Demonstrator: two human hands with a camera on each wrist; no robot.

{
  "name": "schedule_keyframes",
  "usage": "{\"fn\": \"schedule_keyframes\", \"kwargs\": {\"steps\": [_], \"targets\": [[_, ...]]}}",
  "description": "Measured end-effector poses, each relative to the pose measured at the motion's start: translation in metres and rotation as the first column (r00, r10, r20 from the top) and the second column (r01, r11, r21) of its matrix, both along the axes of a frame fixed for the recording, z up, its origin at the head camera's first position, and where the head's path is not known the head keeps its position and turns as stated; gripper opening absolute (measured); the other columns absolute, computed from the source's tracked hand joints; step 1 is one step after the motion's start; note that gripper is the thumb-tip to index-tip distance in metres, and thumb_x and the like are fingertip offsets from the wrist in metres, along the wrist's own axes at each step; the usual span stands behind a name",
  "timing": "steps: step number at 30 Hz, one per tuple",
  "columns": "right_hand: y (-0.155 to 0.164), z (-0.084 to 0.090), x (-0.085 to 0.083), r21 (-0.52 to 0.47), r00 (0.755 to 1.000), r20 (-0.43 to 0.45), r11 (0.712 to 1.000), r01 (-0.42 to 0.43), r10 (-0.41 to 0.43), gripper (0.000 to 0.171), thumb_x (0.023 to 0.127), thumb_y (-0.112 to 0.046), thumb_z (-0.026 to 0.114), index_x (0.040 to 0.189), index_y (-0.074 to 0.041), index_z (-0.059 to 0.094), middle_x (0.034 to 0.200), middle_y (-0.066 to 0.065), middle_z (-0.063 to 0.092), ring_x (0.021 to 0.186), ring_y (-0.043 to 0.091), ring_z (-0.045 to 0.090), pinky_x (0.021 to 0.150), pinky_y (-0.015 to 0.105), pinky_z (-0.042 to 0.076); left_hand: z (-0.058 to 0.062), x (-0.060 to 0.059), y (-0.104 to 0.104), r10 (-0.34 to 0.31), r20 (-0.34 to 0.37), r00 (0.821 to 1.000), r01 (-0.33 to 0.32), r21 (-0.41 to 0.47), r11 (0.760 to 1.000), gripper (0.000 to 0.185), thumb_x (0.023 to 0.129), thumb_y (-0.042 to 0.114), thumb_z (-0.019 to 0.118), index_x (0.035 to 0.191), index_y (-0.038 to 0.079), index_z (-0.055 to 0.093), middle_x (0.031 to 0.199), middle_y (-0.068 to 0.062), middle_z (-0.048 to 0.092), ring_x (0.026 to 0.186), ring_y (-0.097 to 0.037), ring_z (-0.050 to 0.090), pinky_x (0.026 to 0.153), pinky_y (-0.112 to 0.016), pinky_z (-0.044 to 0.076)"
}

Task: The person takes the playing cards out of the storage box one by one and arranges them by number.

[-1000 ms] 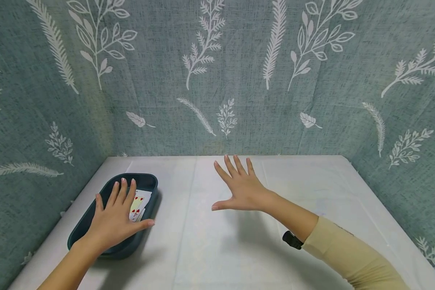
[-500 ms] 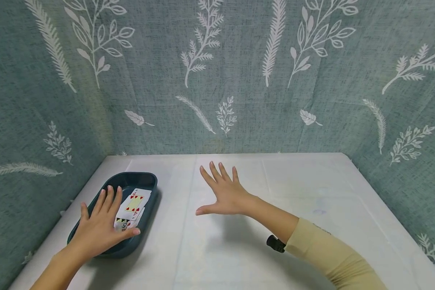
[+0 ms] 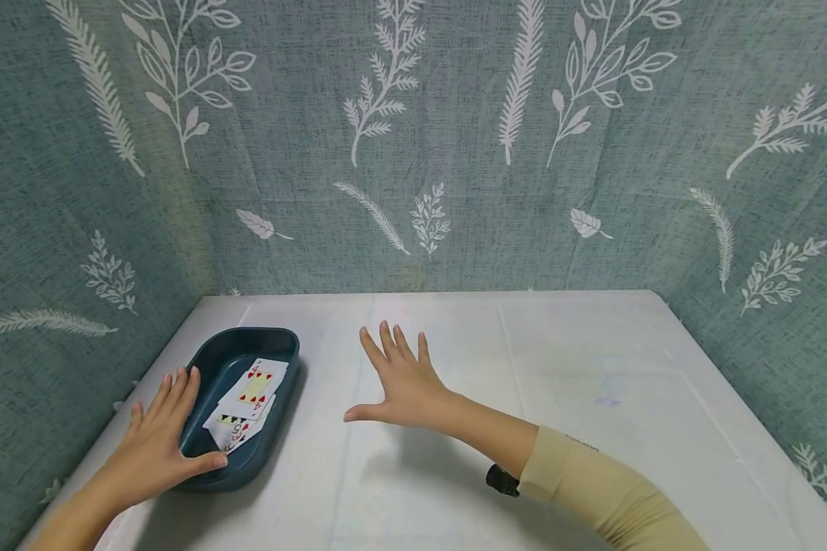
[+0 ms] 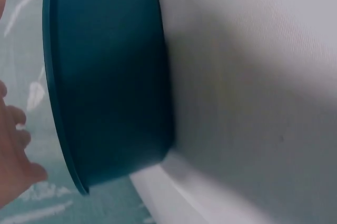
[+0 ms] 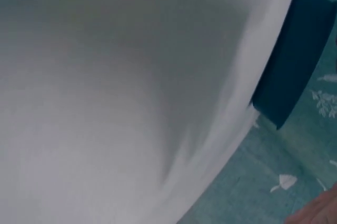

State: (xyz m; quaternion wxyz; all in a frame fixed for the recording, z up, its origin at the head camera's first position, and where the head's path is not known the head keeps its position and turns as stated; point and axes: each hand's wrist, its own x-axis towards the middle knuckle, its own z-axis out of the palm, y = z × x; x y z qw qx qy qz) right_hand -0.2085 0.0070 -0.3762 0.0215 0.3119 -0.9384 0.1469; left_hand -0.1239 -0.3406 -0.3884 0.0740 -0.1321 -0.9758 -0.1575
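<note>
A dark teal plastic basin (image 3: pixel 286 383) stands at the left of the table, with several playing cards (image 3: pixel 253 390) lying inside it; a red-heart card is on top. Over the basin's left side hovers my left hand (image 3: pixel 155 448), fingers straight and spread, holding nothing. In the left wrist view that hand (image 4: pixel 13 155) shows apart from the basin's outer wall (image 4: pixel 110 77). My right hand (image 3: pixel 410 386) is held above the middle of the table with spread fingers and nothing in it. The right wrist view catches only a bit of this hand (image 5: pixel 318 211) and the basin (image 5: pixel 295 56).
A white cloth covers the table (image 3: pixel 558 352). Behind and at both sides hangs a grey-green curtain (image 3: pixel 475 222) with white leaf prints. A black strap (image 3: pixel 501 480) is on the right forearm by the beige sleeve (image 3: pixel 593 482).
Both hands have drifted left and slightly toward me. The left hand has moved off the cards, so more of them show in the basin. The basin and cards have stayed in place.
</note>
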Motion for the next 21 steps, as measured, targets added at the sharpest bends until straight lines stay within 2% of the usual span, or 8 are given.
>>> {"fn": "schedule_keyframes", "kwargs": {"steps": [3, 6, 9, 13, 17, 18, 19, 21], "targets": [[-0.007, -0.002, 0.005, -0.003, 1.0, 0.003, 1.0, -0.006, 0.006, 0.11, 0.074, -0.078, 0.053, 0.153, -0.024, -0.002, 0.158, 0.012, 0.003, 0.145, 0.03, 0.004, 0.111, 0.064, 0.002, -0.002, -0.001, -0.009, -0.047, -0.014, 0.999, 0.048, 0.082, 0.995, 0.124, 0.069, 0.039, 0.08, 0.151, 0.016, -0.01, 0.156, -0.019, -0.009, 0.142, -0.016, -0.021, 0.104, -0.065, -0.018], [-0.014, -0.002, 0.01, -0.002, 1.0, 0.005, 1.0, -0.029, 0.029, 0.111, 0.073, -0.079, 0.053, 0.153, -0.025, -0.003, 0.158, 0.012, 0.005, 0.145, 0.03, 0.006, 0.111, 0.064, 0.0, -0.006, -0.001, -0.018, -0.091, -0.018, 0.996, 0.092, 0.182, 0.979, 0.124, 0.067, 0.029, 0.083, 0.152, 0.018, -0.007, 0.157, -0.016, -0.008, 0.139, -0.001, -0.018, 0.109, -0.057, -0.018], [-0.022, -0.004, 0.015, 0.003, 0.999, 0.001, 0.999, -0.053, 0.053, 0.113, 0.072, -0.079, 0.054, 0.153, -0.025, -0.004, 0.158, 0.012, 0.006, 0.145, 0.03, 0.007, 0.111, 0.064, 0.001, -0.01, -0.001, -0.026, -0.103, -0.008, 0.995, 0.102, 0.247, 0.964, 0.123, 0.068, 0.024, 0.083, 0.152, 0.021, -0.007, 0.158, -0.011, -0.01, 0.133, 0.01, -0.018, 0.108, -0.061, -0.015], [-0.033, -0.01, 0.021, 0.011, 0.997, -0.016, 0.997, -0.079, 0.079, 0.115, 0.07, -0.08, 0.054, 0.153, -0.024, -0.003, 0.158, 0.012, 0.008, 0.145, 0.029, 0.009, 0.111, 0.064, 0.005, -0.018, 0.0, -0.037, -0.099, 0.006, 0.995, 0.093, 0.294, 0.951, 0.12, 0.07, 0.021, 0.081, 0.152, 0.022, -0.007, 0.158, -0.009, -0.01, 0.133, 0.012, -0.016, 0.1, -0.073, -0.01], [-0.044, -0.016, 0.028, -0.002, 0.995, -0.016, 0.995, -0.096, 0.096, 0.115, 0.07, -0.08, 0.055, 0.153, -0.025, -0.003, 0.158, 0.011, 0.01, 0.145, 0.028, 0.011, 0.112, 0.063, 0.007, -0.025, 0.002, -0.046, -0.079, 0.038, 0.996, 0.062, 0.331, 0.942, 0.118, 0.074, 0.017, 0.078, 0.151, 0.023, -0.01, 0.156, -0.017, -0.011, 0.134, 0.007, -0.017, 0.097, -0.077, -0.008], [-0.046, -0.018, 0.029, -0.007, 0.995, -0.011, 0.995, -0.095, 0.095, 0.115, 0.07, -0.08, 0.055, 0.153, -0.025, -0.003, 0.158, 0.01, 0.01, 0.145, 0.028, 0.011, 0.112, 0.063, 0.008, -0.026, 0.003, -0.047, -0.067, 0.051, 0.996, 0.046, 0.329, 0.943, 0.117, 0.075, 0.017, 0.077, 0.151, 0.024, -0.011, 0.156, -0.017, -0.012, 0.132, 0.01, -0.016, 0.097, -0.077, -0.007], [-0.048, -0.019, 0.03, -0.015, 0.995, 0.001, 0.995, -0.095, 0.096, 0.115, 0.07, -0.08, 0.055, 0.153, -0.025, -0.003, 0.158, 0.01, 0.009, 0.145, 0.028, 0.011, 0.112, 0.062, 0.009, -0.028, 0.003, -0.049, -0.059, 0.062, 0.996, 0.035, 0.335, 0.942, 0.116, 0.076, 0.015, 0.076, 0.151, 0.025, -0.012, 0.156, -0.017, -0.012, 0.131, 0.011, -0.016, 0.097, -0.076, -0.006], [-0.052, -0.021, 0.034, -0.028, 0.995, 0.03, 0.995, -0.095, 0.096, 0.115, 0.071, -0.079, 0.055, 0.152, -0.025, -0.004, 0.158, 0.01, 0.009, 0.145, 0.028, 0.011, 0.112, 0.062, 0.01, -0.03, 0.003, -0.051, -0.049, 0.061, 0.997, 0.025, 0.339, 0.94, 0.115, 0.076, 0.011, 0.076, 0.151, 0.025, -0.011, 0.157, -0.005, -0.012, 0.127, 0.019, -0.01, 0.113, -0.057, -0.005]]}}
